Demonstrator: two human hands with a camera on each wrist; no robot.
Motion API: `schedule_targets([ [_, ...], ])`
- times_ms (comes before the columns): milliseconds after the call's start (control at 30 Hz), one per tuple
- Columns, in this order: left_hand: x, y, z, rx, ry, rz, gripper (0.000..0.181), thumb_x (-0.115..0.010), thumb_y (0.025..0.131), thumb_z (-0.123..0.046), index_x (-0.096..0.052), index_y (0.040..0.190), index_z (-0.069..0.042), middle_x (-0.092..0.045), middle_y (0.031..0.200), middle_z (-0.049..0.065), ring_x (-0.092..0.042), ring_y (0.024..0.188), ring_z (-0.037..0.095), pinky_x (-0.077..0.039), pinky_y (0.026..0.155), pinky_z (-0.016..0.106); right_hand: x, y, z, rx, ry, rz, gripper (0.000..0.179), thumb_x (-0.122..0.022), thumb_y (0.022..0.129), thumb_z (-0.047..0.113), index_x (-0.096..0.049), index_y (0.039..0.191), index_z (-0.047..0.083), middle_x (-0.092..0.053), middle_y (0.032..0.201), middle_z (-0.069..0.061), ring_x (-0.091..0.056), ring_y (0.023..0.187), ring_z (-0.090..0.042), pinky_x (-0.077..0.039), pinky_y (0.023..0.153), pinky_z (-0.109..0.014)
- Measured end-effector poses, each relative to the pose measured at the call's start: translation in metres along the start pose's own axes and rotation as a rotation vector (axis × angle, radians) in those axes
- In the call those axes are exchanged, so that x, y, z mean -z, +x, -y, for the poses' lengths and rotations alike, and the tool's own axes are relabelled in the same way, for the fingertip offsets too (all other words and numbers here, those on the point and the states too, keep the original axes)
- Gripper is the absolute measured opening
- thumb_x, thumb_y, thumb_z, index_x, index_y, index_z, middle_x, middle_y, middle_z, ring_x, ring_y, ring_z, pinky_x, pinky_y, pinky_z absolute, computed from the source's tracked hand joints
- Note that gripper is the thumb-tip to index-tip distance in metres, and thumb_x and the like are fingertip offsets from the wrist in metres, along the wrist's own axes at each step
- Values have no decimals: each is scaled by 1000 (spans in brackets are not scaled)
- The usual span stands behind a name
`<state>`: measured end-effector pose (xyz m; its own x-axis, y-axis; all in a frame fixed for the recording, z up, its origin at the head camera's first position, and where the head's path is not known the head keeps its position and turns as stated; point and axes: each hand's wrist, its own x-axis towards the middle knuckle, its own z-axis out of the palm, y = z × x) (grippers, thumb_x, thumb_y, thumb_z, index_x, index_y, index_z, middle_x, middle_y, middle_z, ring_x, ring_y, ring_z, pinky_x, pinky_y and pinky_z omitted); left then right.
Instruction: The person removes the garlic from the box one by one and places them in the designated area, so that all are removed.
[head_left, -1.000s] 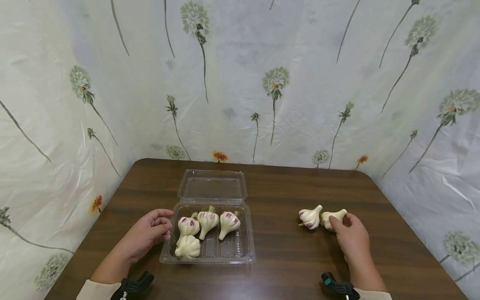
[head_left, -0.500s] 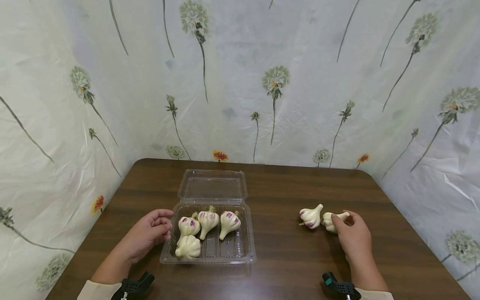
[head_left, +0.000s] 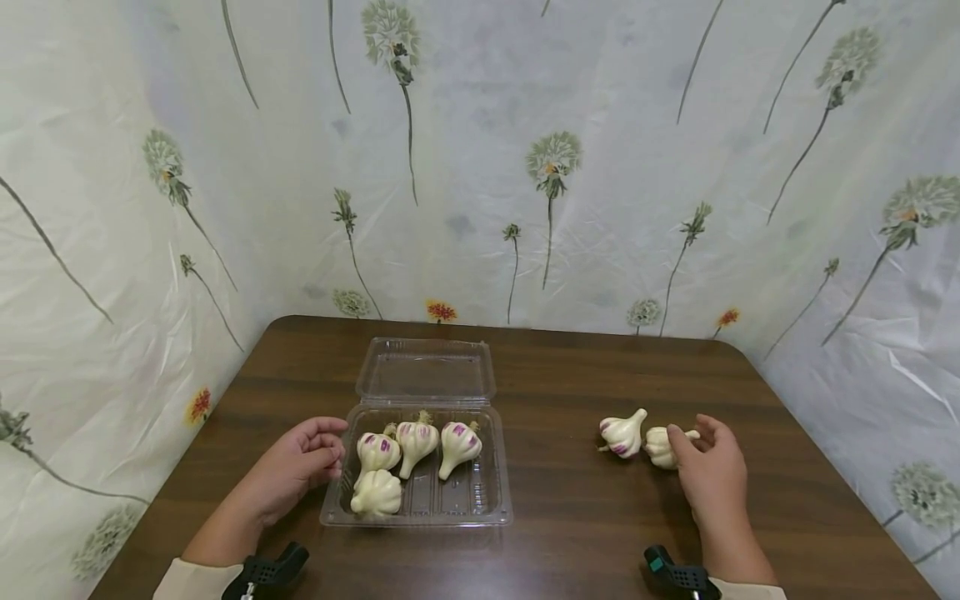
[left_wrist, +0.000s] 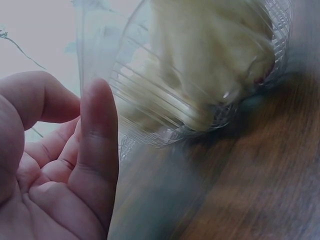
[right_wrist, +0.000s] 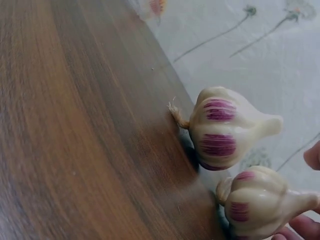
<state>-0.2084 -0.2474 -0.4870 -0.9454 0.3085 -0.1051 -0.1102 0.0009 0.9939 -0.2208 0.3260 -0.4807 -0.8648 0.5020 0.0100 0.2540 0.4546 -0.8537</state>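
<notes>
A clear plastic clamshell container (head_left: 491, 504) lies on the table with its lid back. In its tray are several garlic bulbs, white with purple marks, one a paler bulb (head_left: 377, 493) at the front left. My left hand (head_left: 292, 467) is at its left edge; the left wrist view shows thumb (left_wrist: 97, 130) and index finger pinching the plastic rim. Two more bulbs rest on the right: one garlic bulb (head_left: 621, 434) and, beside it, a second garlic bulb (head_left: 660, 448). My right hand (head_left: 712, 479) is around that second bulb's stem, thumb and fingers spread apart.
The brown wooden table (head_left: 555, 492) has rounded far corners. Behind it and at both sides hangs a pale sheet (head_left: 465, 150) with a dandelion print. The clear lid (head_left: 426, 371) lies toward the back of the table.
My right hand has let go of the second garlic bulb and drawn slightly right; its thumb and index finger have parted. The left hand and the container have stayed put.
</notes>
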Motion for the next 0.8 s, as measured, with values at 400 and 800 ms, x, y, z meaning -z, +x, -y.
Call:
schedule_targets([
  [400,0,1,1,12,-5,-10,47,-55,106,-3,-35,147,8,-60,102,2,-65,86,13,-61,81,26,-1,-11,11,149,-16,-186,61,-65,100,41,-53,150,7,-51,148,-16,-49,127,-31,-41,89,-32],
  [800,1,2,1,11,-5,-1,46,-57,105,-4,-37,146,8,-61,101,2,-66,85,13,-61,80,26,-14,-36,41,303,7,-54,55,-71,99,32,-56,147,10,-41,146,-15,-47,129,-28,-54,100,-21],
])
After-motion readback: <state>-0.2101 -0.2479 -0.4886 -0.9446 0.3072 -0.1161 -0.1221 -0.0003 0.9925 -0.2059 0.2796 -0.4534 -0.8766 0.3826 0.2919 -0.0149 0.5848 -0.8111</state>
